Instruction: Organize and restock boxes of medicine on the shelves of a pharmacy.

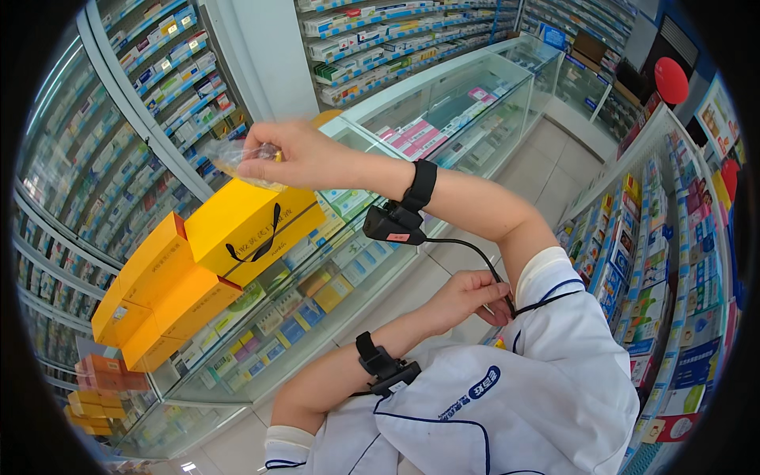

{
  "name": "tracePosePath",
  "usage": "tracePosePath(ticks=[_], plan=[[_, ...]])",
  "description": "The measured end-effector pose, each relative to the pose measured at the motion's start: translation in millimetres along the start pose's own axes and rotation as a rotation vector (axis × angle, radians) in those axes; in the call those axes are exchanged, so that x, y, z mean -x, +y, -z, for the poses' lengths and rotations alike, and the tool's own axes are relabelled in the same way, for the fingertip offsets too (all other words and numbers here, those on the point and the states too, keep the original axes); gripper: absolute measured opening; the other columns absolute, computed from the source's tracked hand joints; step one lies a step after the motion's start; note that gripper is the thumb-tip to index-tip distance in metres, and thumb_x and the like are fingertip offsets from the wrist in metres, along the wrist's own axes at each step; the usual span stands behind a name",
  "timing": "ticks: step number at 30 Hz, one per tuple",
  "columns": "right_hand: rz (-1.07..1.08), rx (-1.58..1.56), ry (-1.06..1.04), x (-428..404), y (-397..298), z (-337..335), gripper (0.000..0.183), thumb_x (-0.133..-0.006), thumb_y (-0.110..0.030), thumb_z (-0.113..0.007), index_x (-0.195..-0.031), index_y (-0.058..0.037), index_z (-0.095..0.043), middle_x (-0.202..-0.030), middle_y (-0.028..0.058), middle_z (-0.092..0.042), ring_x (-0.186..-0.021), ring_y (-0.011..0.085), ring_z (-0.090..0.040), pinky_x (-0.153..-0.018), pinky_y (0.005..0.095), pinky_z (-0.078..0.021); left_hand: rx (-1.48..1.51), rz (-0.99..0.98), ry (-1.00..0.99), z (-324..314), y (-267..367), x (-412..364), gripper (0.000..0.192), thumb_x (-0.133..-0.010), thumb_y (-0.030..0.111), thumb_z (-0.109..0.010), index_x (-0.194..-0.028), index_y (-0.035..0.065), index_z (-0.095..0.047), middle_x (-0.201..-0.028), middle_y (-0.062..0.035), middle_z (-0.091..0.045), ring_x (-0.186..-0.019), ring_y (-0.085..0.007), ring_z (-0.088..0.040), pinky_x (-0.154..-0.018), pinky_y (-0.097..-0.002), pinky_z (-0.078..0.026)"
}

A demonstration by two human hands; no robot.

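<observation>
My right hand [285,157] reaches across to the left, its fingers closed on crumpled clear plastic film [228,155]. It is above a yellow gift box [237,222] with a black cord handle, which stands on the glass display counter [350,139]. Whether the film touches the box, I cannot tell. My left hand [472,297] is bent back to my right upper arm, the fingers pinching a black cable [493,267] beside the white sleeve [549,279]. That cable runs to a small black camera [395,224] strapped to my right wrist.
Orange-yellow cartons [172,303] stand beside the gift box, with stacked orange boxes [110,374] farther left. Medicine boxes fill the glass counter and the wall shelves [380,47]. A shelf rack [653,285] of packaged goods rises close on my right. Tiled floor [534,160] lies between.
</observation>
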State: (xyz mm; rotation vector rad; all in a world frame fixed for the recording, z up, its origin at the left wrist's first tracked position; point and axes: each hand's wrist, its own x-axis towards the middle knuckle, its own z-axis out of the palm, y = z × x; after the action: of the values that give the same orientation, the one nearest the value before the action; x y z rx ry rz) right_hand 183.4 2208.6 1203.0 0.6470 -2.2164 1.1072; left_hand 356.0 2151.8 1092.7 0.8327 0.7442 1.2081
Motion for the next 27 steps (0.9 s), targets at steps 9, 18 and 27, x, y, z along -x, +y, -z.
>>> tracePosePath(ticks=[9, 18, 27], plan=[[0.058, 0.032, -0.033, -2, -14, 18, 0.029, -0.087, -0.029, -0.065, -0.092, -0.0014, -0.059, -0.083, 0.0097, -0.067, -0.068, 0.0183, -0.065, -0.059, 0.0296, -0.0492, 0.118, 0.016, 0.11, 4, 1, -12, 0.03, -0.096, 0.026, -0.052, -0.094, -0.0025, -0.059, -0.082, -0.0139, -0.067, -0.073, -0.0219, -0.068, -0.068, -0.0305, -0.056], [0.082, 0.036, 0.043, -27, -23, 37, 0.029, -0.087, -0.03, -0.066, -0.093, -0.0027, -0.059, -0.086, 0.008, -0.066, -0.065, 0.0141, -0.063, -0.056, 0.0268, -0.0475, 0.199, 0.006, 0.06, -12, 13, -13, 0.029, -0.098, 0.028, -0.05, -0.101, -0.0002, -0.057, -0.089, -0.0113, -0.066, -0.08, -0.0194, -0.066, -0.073, -0.0329, -0.057], [-0.018, 0.014, 0.011, -20, -35, 34, 0.025, -0.088, -0.029, -0.066, -0.093, -0.005, -0.059, -0.082, 0.0028, -0.061, -0.058, 0.0078, -0.05, -0.053, 0.0241, -0.0397, -0.011, 0.012, -0.248, -22, 10, 0, 0.034, -0.095, 0.018, -0.052, -0.126, 0.004, -0.048, -0.106, -0.003, -0.064, -0.09, -0.0135, -0.064, -0.077, -0.0287, -0.054]])
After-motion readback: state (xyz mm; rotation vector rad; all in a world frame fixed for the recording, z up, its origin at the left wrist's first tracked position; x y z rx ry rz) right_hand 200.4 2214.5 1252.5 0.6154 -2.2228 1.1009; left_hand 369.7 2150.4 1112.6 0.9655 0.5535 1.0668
